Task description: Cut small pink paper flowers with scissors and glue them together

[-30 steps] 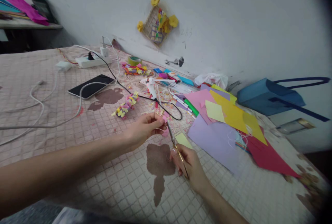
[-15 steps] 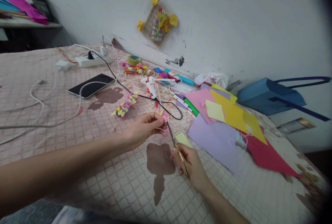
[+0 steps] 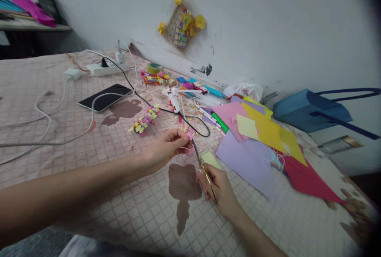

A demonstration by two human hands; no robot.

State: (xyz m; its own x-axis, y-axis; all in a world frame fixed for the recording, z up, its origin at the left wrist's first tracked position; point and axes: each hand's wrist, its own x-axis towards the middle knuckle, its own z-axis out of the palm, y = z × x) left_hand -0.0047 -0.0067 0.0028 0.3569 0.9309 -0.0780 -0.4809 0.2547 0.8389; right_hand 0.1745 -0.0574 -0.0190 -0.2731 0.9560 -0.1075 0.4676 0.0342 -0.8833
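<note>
Between the thumb and fingers of my left hand (image 3: 171,144) is pinched a small piece of pink paper (image 3: 189,135). My right hand (image 3: 216,185) grips a pair of scissors (image 3: 200,161) with gold-coloured handles. The blades point up and away, with their tips at the pink paper; whether they are apart I cannot tell. Left of the paper lies a strip covered in small yellow, pink and purple paper flowers (image 3: 145,120). A pale yellow slip of paper (image 3: 210,160) lies behind my right hand. Tiny paper scraps are scattered beyond my left hand.
A white glue gun (image 3: 173,100) stands behind the scraps, its black cord looping nearby. Coloured sheets, among them a lilac sheet (image 3: 242,162), spread to the right. A black tablet (image 3: 104,97), white cables and a power strip (image 3: 104,69) lie left. A blue bag (image 3: 309,110) is far right.
The hands, scissors and pink paper keep almost the same positions. The whole view has shifted very slightly.
</note>
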